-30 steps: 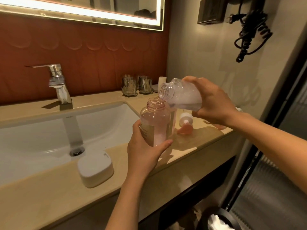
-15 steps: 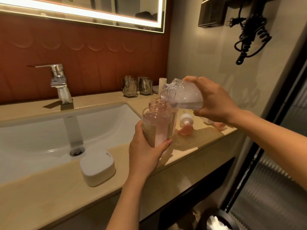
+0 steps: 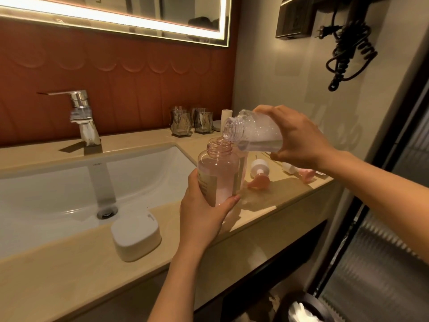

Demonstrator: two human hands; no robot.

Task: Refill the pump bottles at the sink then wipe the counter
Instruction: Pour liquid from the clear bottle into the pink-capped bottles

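Centrally, the left grip (image 3: 202, 213) wraps its fingers round the lower body of the pink bottle (image 3: 219, 173), which is upright, uncapped, labelled and partly filled with pale liquid. Just above, right of centre, the right grip (image 3: 299, 140) clasps the clear bottle (image 3: 255, 135), tipped nearly flat with its open neck over the pink mouth. Behind them a pump head (image 3: 258, 174) lies on the worktop (image 3: 69, 275). A white soap box (image 3: 135, 235) sits lower left beside the sink (image 3: 58, 182).

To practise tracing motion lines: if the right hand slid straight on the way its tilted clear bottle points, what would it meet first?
Probably the neck of the pink translucent bottle held by the left hand, just under the mouth of the clear plastic bottle; depth unclear.
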